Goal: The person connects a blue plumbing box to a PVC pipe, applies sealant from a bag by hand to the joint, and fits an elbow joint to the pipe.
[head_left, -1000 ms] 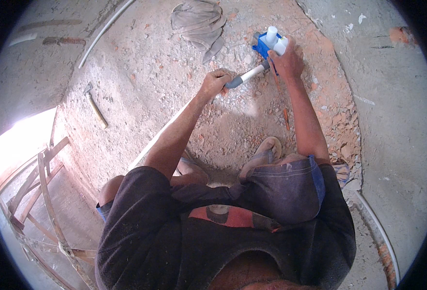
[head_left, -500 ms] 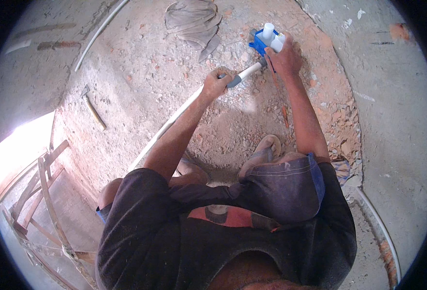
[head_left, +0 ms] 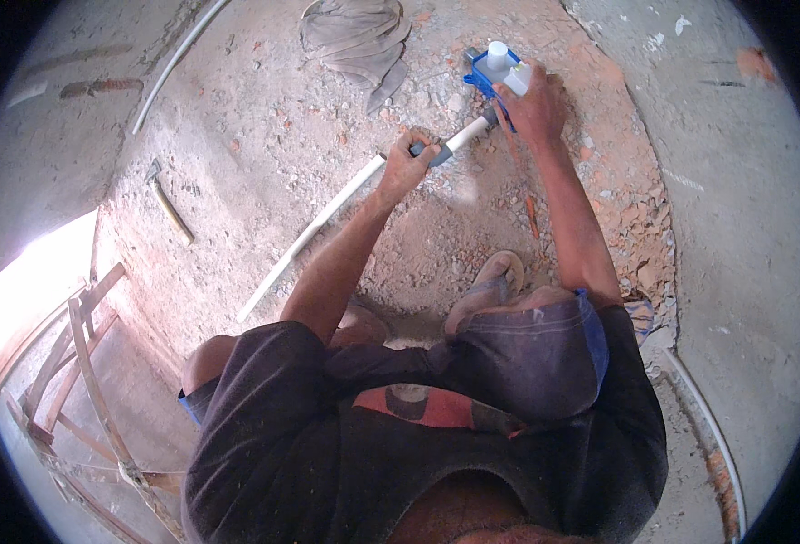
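My left hand (head_left: 407,168) is closed around a grey pipe fitting (head_left: 439,155). A short white pipe piece (head_left: 469,133) runs from that fitting to another dark grey fitting (head_left: 489,117) beside a blue box-like holder (head_left: 483,74). In the holder stand a white cylinder (head_left: 498,56) and a white squarish container (head_left: 515,80). My right hand (head_left: 536,109) grips the container and the holder's near side; its fingers partly hide both. A long white pipe (head_left: 314,231) lies on the rubble, its dark-rimmed upper end just left of my left hand and apart from the fitting.
A hammer-like tool (head_left: 169,207) lies at the left, a crumpled grey cloth (head_left: 359,45) at the far side. An orange-handled slim tool (head_left: 532,216) rests below my right hand. Broken rubble (head_left: 644,245) lines the right concrete edge; a wooden frame (head_left: 92,381) stands at lower left.
My left hand has shifted slightly right with the grey fitting, exposing the long pipe's upper end. The blue holder and its white cylinder have tilted slightly in my right hand.
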Demonstrator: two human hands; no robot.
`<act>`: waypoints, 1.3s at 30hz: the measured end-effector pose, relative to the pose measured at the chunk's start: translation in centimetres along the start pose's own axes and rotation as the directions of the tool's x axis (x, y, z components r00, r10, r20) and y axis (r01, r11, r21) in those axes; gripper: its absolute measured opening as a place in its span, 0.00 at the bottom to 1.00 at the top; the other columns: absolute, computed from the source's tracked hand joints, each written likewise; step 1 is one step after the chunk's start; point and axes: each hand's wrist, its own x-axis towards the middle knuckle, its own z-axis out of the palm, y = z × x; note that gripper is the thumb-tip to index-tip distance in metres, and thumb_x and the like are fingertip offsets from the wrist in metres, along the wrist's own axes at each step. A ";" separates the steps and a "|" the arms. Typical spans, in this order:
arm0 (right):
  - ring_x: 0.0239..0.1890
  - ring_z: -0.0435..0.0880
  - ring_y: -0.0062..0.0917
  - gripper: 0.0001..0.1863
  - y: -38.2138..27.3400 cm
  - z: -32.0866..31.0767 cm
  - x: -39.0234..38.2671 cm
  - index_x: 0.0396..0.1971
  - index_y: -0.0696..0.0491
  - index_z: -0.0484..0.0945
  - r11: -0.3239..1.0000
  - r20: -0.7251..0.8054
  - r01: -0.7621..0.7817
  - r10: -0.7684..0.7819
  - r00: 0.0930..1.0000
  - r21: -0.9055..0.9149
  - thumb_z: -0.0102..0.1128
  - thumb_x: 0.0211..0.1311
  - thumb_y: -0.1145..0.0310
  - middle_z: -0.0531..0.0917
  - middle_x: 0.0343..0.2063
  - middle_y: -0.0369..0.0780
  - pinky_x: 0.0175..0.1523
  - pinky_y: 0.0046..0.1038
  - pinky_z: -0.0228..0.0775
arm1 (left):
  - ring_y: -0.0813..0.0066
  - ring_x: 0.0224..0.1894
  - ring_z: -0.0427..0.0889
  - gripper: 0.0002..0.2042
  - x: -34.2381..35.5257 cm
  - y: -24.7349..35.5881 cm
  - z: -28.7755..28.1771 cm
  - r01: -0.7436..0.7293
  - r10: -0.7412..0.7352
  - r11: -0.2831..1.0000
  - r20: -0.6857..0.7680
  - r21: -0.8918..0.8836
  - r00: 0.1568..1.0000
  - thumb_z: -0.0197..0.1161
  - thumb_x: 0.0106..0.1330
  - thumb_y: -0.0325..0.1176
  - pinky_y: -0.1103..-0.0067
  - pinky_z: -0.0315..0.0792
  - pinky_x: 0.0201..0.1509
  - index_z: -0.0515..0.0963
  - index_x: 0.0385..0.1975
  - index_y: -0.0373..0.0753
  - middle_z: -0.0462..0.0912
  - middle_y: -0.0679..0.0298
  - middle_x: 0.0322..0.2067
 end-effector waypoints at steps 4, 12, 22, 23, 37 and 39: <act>0.46 0.83 0.44 0.37 0.4 0.3 0.6 0.54 0.50 0.71 0.999 0.015 -0.005 0.006 1.000 -0.052 0.73 0.47 0.47 0.83 0.43 0.48 0.48 0.44 0.74 | 0.80 0.24 0.75 0.13 0.3 -1.3 0.4 -0.099 0.100 0.995 -0.051 0.017 0.994 0.70 0.59 0.35 0.79 0.71 0.26 0.73 0.35 0.37 0.76 0.66 0.27; 0.50 0.81 0.39 0.47 3.5 -1.3 2.9 0.57 0.54 0.70 0.995 0.211 0.005 -0.027 0.977 0.100 0.75 0.41 0.40 0.80 0.49 0.48 0.55 0.38 0.71 | 0.78 0.29 0.80 0.19 -0.1 0.7 0.5 0.122 -0.113 0.970 0.056 -0.209 0.992 0.76 0.54 0.35 0.80 0.79 0.29 0.73 0.39 0.37 0.77 0.66 0.30; 0.59 0.72 0.39 0.55 4.1 -3.4 6.0 0.64 0.54 0.66 0.657 0.726 -0.604 0.123 0.677 0.451 0.58 0.45 0.24 0.72 0.59 0.49 0.58 0.45 0.66 | 0.72 0.38 0.83 0.15 0.1 1.1 0.9 0.143 -0.132 0.935 0.057 -0.326 0.990 0.72 0.56 0.25 0.73 0.85 0.38 0.73 0.40 0.36 0.79 0.62 0.37; 0.59 0.72 0.41 0.56 4.8 -2.6 6.8 0.65 0.54 0.66 0.672 0.741 -0.623 0.162 0.651 0.400 0.59 0.45 0.24 0.71 0.60 0.49 0.58 0.46 0.66 | 0.71 0.40 0.83 0.14 0.1 1.9 1.1 0.146 -0.128 0.925 0.075 -0.350 0.989 0.70 0.57 0.23 0.72 0.85 0.40 0.73 0.40 0.37 0.79 0.61 0.39; 0.47 0.80 0.29 0.36 6.1 -1.1 7.1 0.58 0.51 0.72 0.427 0.841 -0.776 0.064 0.538 0.464 0.62 0.58 0.40 0.80 0.51 0.40 0.52 0.35 0.72 | 0.60 0.43 0.84 0.12 0.3 4.1 -0.6 0.036 -0.043 0.795 0.003 -0.606 0.999 0.63 0.57 0.14 0.66 0.85 0.44 0.70 0.37 0.36 0.82 0.48 0.42; 0.45 0.81 0.28 0.33 5.8 -1.0 5.9 0.57 0.52 0.72 0.273 0.820 -0.788 -0.010 0.572 0.552 0.62 0.60 0.44 0.81 0.47 0.39 0.50 0.33 0.74 | 0.61 0.39 0.85 0.11 0.2 5.6 -1.3 -0.032 -0.004 0.827 -0.062 -0.561 0.998 0.62 0.59 0.16 0.68 0.85 0.39 0.70 0.37 0.36 0.83 0.48 0.40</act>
